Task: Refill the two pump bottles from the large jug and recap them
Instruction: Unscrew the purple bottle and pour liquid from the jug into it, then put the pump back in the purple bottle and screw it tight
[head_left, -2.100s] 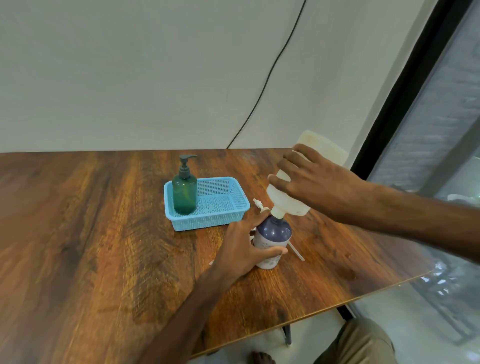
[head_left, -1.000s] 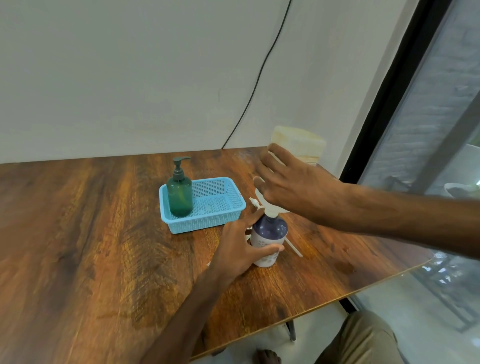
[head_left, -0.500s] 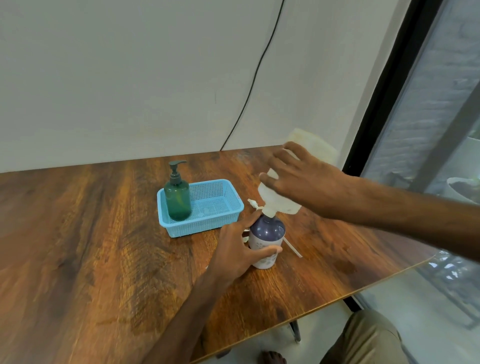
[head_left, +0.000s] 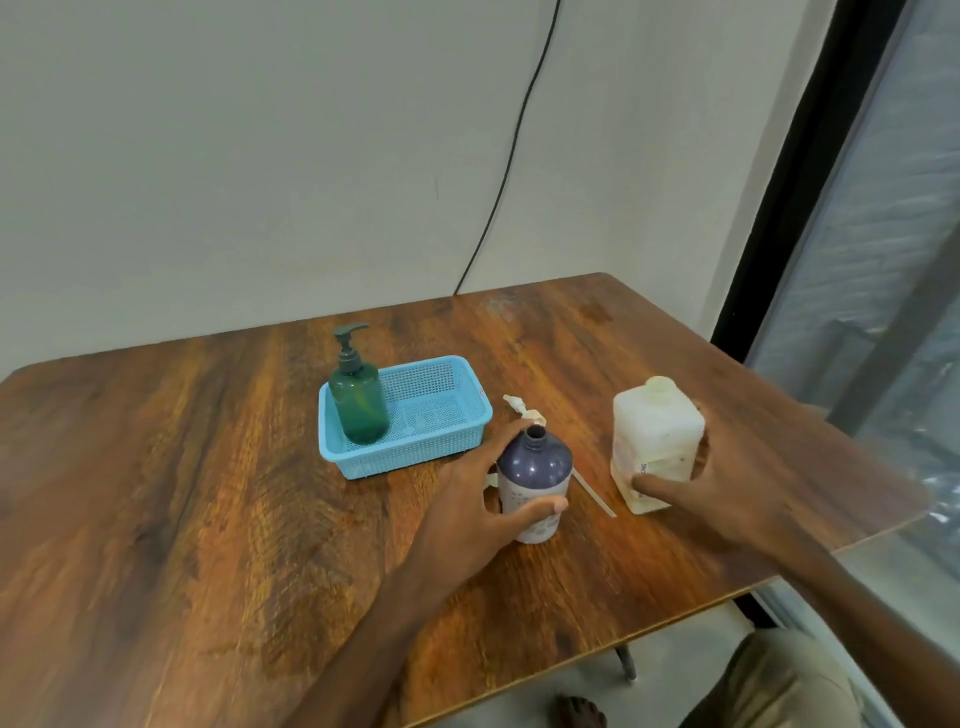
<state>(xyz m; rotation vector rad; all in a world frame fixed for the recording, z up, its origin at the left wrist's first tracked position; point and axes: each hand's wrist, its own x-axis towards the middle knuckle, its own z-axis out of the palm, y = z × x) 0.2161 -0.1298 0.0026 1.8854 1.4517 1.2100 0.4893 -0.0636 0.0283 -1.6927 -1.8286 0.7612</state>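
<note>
Mid-table: purple round plastic bottle (head_left: 535, 467), neck open, left hand (head_left: 483, 501) gripping it. At 3 o'clock: translucent white square plastic jug (head_left: 655, 441) upright, right hand (head_left: 727, 483) curled round it. At 12: white pump head (head_left: 524, 411). Fill likely done; next: free jug, fetch pump, screw down.

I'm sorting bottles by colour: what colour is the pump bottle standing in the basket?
The pump bottle is translucent dark green, clearest in the head view.

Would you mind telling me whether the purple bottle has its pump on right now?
Off: the neck of the purple bottle is open, and the white pump lies on the table behind it.
</note>
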